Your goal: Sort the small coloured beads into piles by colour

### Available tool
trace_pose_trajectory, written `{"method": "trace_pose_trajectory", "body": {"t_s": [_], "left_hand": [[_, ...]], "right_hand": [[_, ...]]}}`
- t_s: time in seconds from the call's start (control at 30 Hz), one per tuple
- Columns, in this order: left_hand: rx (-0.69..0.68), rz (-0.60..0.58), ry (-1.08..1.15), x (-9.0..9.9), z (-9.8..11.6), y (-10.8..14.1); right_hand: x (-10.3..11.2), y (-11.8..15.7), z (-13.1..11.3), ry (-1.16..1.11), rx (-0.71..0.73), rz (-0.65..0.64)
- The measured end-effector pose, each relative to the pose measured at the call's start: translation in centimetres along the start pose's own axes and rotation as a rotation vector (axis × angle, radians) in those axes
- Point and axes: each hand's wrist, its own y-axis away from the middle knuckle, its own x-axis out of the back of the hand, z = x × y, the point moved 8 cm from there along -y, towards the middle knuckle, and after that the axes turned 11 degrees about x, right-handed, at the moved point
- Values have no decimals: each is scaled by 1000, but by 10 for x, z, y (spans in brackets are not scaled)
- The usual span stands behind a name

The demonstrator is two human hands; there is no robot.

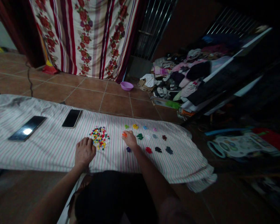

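A heap of small mixed-colour pieces (100, 137), too small to name, lies on a striped cloth. My left hand (85, 151) rests at the heap's left edge, fingers curled under; what they hold, if anything, is hidden. To the heap's right, my right hand (130, 140) has its fingertips pinched together at a small cluster of orange pieces (124, 135). Around it lie several single-colour clusters, among them yellow pieces (135, 126), dark green pieces (140, 136), purple pieces (128, 149), red pieces (148, 150) and black pieces (158, 149).
Two phones, a larger one (26, 129) and a smaller one (72, 118), lie on the striped cloth (53, 149) at left. Beyond it, a purple basin (127, 86) stands on the tiled floor. A clothes pile (177, 74) is at back right, a flowered curtain (84, 37) behind.
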Motion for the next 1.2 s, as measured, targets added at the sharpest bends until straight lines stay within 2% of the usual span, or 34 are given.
{"method": "trace_pose_trajectory", "body": {"t_s": [0.2,0.53,0.8,1.0,1.2], "left_hand": [[5,-1,-14,0,0,0],[1,9,-36,-1,0,0],[0,-7,-41,-2,0,0],[3,-15,-43,-2,0,-1],[3,-15,-59,0,1,0]], "right_hand": [[-1,0,2,-3,30,-24],[0,-3,0,-86,203,-65],[-1,-9,-1,-87,259,-96],[-6,-8,-5,-62,329,-174],[-5,-6,-1,-85,328,-111]]}}
